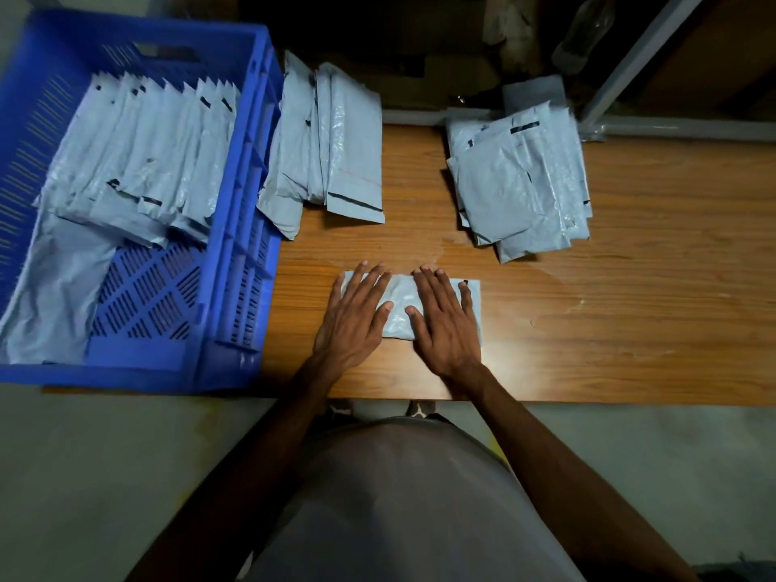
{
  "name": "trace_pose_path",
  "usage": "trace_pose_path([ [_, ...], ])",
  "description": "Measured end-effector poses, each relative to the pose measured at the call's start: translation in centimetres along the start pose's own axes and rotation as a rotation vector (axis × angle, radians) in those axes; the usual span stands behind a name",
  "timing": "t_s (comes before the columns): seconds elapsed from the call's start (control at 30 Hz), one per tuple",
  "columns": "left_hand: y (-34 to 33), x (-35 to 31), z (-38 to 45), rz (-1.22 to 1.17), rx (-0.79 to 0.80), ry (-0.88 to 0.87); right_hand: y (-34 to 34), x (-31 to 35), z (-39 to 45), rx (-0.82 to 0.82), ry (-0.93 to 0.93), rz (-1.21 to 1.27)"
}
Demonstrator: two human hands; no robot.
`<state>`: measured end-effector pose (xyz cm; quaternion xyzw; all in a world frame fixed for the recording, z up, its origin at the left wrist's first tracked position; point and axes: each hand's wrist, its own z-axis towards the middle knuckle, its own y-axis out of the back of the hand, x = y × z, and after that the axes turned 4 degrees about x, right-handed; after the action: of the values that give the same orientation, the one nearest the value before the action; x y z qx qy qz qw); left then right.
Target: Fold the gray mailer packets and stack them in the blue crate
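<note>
A folded gray mailer packet (401, 306) lies flat on the wooden table (630, 312) near its front edge. My left hand (355, 317) presses its left part with straight, spread fingers. My right hand (445, 321) presses its right part the same way. The blue crate (235, 262) stands at the left and holds a leaning row of folded gray packets (142, 157), plus one loose flat packet (54, 287) on its floor. A pile of gray packets (331, 140) leans against the crate's right wall. Another pile of gray packets (520, 182) lies at the back right.
Bare wood stretches right of my hands. A metal frame post (642, 56) and a clear plastic bottle (583, 31) sit beyond the table's far edge, in a dark area. My torso is close to the table's front edge.
</note>
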<state>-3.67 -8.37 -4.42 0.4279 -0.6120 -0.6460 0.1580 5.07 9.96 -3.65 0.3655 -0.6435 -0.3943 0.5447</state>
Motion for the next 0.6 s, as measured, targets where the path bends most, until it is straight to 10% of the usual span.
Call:
trace_pose_path([
  [0.37, 6.8, -1.2, 1.9, 0.027, 0.189, -0.022, 5.4, 0.2, 2.1, 0.095, 0.138, 0.266],
  [0.6, 13.9, -1.9, 2.8, -0.061, 0.183, 0.008, 12.6, 2.0, 5.7, 0.137, 0.297, -0.062],
])
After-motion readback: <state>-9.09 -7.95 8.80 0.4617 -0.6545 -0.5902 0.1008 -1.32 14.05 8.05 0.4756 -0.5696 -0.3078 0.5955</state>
